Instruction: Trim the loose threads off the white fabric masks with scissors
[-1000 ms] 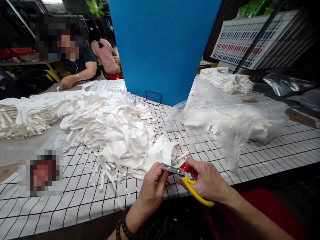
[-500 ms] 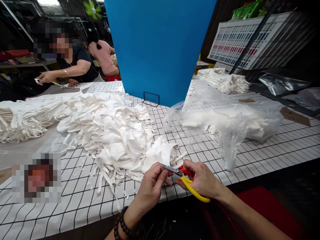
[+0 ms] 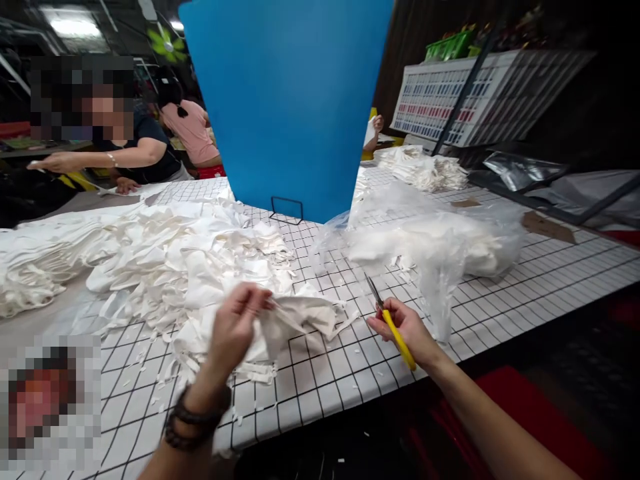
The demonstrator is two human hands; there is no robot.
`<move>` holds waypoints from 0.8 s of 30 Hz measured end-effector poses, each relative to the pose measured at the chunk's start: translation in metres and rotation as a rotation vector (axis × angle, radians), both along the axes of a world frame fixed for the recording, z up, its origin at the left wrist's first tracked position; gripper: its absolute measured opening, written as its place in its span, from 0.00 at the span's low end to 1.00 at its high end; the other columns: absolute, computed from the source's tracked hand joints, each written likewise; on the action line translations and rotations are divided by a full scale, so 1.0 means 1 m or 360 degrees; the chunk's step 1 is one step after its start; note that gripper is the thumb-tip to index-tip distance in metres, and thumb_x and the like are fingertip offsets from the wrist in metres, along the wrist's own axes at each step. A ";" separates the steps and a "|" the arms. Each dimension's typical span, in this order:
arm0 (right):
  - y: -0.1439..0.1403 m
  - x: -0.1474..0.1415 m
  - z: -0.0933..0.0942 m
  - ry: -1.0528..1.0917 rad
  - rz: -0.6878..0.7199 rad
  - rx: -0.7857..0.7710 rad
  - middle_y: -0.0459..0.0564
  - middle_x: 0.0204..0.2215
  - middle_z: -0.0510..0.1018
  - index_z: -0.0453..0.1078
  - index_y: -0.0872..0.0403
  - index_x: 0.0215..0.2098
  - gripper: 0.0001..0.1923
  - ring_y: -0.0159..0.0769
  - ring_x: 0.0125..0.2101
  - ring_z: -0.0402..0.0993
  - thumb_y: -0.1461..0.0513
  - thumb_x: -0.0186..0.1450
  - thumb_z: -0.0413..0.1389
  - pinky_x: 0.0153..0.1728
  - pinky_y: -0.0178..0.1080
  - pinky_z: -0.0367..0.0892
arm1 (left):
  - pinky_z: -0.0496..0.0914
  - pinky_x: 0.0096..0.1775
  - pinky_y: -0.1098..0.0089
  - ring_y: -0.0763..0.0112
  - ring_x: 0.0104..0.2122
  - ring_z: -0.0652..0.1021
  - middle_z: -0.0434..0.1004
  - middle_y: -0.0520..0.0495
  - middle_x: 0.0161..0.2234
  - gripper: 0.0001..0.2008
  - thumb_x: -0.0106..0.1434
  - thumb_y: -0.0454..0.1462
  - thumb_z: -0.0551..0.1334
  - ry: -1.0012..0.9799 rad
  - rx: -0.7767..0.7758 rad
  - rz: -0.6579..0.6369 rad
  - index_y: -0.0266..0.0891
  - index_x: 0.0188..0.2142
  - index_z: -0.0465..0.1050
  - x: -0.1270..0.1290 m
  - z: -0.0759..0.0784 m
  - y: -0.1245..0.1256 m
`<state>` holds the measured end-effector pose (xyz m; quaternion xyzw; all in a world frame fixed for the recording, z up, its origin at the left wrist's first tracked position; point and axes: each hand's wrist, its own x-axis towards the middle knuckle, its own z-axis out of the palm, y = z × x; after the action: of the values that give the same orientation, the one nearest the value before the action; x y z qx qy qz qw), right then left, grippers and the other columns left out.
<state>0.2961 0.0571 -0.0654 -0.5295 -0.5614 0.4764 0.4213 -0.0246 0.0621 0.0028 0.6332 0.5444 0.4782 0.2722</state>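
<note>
My left hand [image 3: 235, 327] is closed on a white fabric piece [image 3: 293, 323], raised a little above the table and slightly blurred. Part of that piece trails right toward a narrow strap end. In my right hand [image 3: 407, 330] is a pair of scissors [image 3: 395, 330] with a yellow handle, blades pointing up and away, apart from the cloth. The red handle seen before is hidden now. Beyond my left hand lies a large heap of white fabric pieces [image 3: 165, 247] with thin straps. Small white scraps are scattered on the table near my hands.
A tall blue panel [image 3: 290, 100] stands on the gridded tablecloth [image 3: 320, 393]. Clear plastic bags [image 3: 440, 247] with white contents lie at right, and another white fabric pile [image 3: 425, 167] behind. One person [image 3: 145, 147] works at far left; another hand [image 3: 379, 123] shows beside the panel.
My left hand has moved left and up, drawing the white fabric away from the scissors. The scissors have swung from pointing left to pointing upward. The view has shifted right.
</note>
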 end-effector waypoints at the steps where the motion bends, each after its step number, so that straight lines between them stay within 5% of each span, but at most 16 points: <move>1: 0.003 0.004 -0.005 -0.0086 -0.0138 0.0069 0.42 0.25 0.69 0.60 0.52 0.31 0.20 0.31 0.24 0.67 0.51 0.56 0.64 0.25 0.34 0.65 | 0.71 0.43 0.60 0.61 0.37 0.77 0.76 0.45 0.33 0.14 0.68 0.44 0.53 0.0245 0.0040 0.0182 0.38 0.38 0.72 -0.014 0.013 0.015; 4: 0.018 0.015 -0.020 -0.0349 -0.0570 0.0218 0.48 0.31 0.76 0.62 0.52 0.35 0.18 0.39 0.32 0.74 0.50 0.57 0.61 0.33 0.41 0.70 | 0.64 0.51 0.41 0.40 0.51 0.70 0.69 0.29 0.52 0.18 0.64 0.46 0.56 0.1037 0.0004 0.0650 0.32 0.40 0.74 -0.024 0.042 0.050; 6: 0.031 0.022 -0.025 -0.0459 -0.0800 0.0260 0.54 0.36 0.77 0.62 0.52 0.38 0.18 0.44 0.38 0.75 0.51 0.58 0.59 0.38 0.46 0.70 | 0.63 0.50 0.37 0.32 0.56 0.64 0.59 0.23 0.59 0.22 0.63 0.46 0.57 0.1214 0.0115 0.0643 0.28 0.45 0.72 0.007 0.045 0.058; 9: 0.051 0.036 -0.021 -0.0578 -0.0980 0.0326 0.59 0.41 0.77 0.62 0.52 0.40 0.17 0.49 0.41 0.75 0.52 0.58 0.58 0.40 0.50 0.69 | 0.66 0.54 0.51 0.50 0.54 0.70 0.69 0.33 0.54 0.17 0.68 0.40 0.52 0.1030 0.0365 -0.0291 0.33 0.49 0.71 0.099 0.016 0.052; 11: 0.062 0.049 -0.010 -0.0649 -0.1019 0.0413 0.60 0.43 0.76 0.62 0.52 0.41 0.17 0.49 0.41 0.75 0.53 0.58 0.57 0.40 0.49 0.69 | 0.68 0.53 0.62 0.62 0.50 0.74 0.74 0.41 0.50 0.17 0.69 0.41 0.52 0.0988 0.0149 -0.1132 0.38 0.52 0.70 0.165 -0.012 0.055; 12: 0.067 0.057 -0.002 -0.0683 -0.1028 0.0469 0.60 0.44 0.76 0.62 0.52 0.42 0.17 0.49 0.41 0.75 0.54 0.58 0.57 0.40 0.49 0.69 | 0.70 0.49 0.68 0.65 0.46 0.77 0.77 0.44 0.46 0.16 0.68 0.42 0.54 0.1025 0.0094 -0.1247 0.39 0.50 0.72 0.193 -0.025 0.063; 15: 0.074 0.085 0.021 -0.0787 -0.1064 0.0639 0.61 0.48 0.74 0.61 0.52 0.44 0.19 0.49 0.45 0.73 0.56 0.56 0.57 0.44 0.49 0.68 | 0.67 0.54 0.65 0.59 0.55 0.71 0.70 0.33 0.55 0.23 0.68 0.40 0.53 0.1099 0.0047 -0.1074 0.29 0.58 0.63 0.248 -0.043 0.114; 19: 0.080 0.117 0.039 -0.0874 -0.1092 0.0769 0.60 0.46 0.75 0.61 0.52 0.43 0.19 0.51 0.48 0.71 0.58 0.55 0.57 0.50 0.50 0.64 | 0.47 0.63 0.49 0.46 0.66 0.50 0.49 0.26 0.65 0.31 0.68 0.43 0.49 0.1228 0.0048 -0.0690 0.24 0.65 0.48 0.268 -0.032 0.197; 22: 0.087 0.124 0.043 -0.0873 -0.1026 0.0765 0.58 0.45 0.75 0.62 0.52 0.43 0.18 0.49 0.47 0.73 0.57 0.55 0.58 0.48 0.49 0.67 | 0.30 0.60 0.39 0.38 0.66 0.36 0.42 0.29 0.68 0.38 0.60 0.50 0.59 0.1371 0.0055 -0.0600 0.30 0.64 0.55 0.274 -0.030 0.229; 24: 0.092 0.123 0.043 -0.0855 -0.0982 0.0719 0.56 0.43 0.76 0.63 0.51 0.43 0.18 0.47 0.43 0.75 0.57 0.56 0.58 0.43 0.46 0.69 | 0.29 0.59 0.37 0.35 0.66 0.40 0.49 0.30 0.66 0.31 0.58 0.48 0.62 0.1439 0.0041 -0.0583 0.32 0.56 0.67 0.279 -0.034 0.234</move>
<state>0.4188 0.1486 -0.0222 -0.6713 -0.5566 0.0408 0.4876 0.2543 0.2957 -0.0317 0.8662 0.4817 0.1061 0.0801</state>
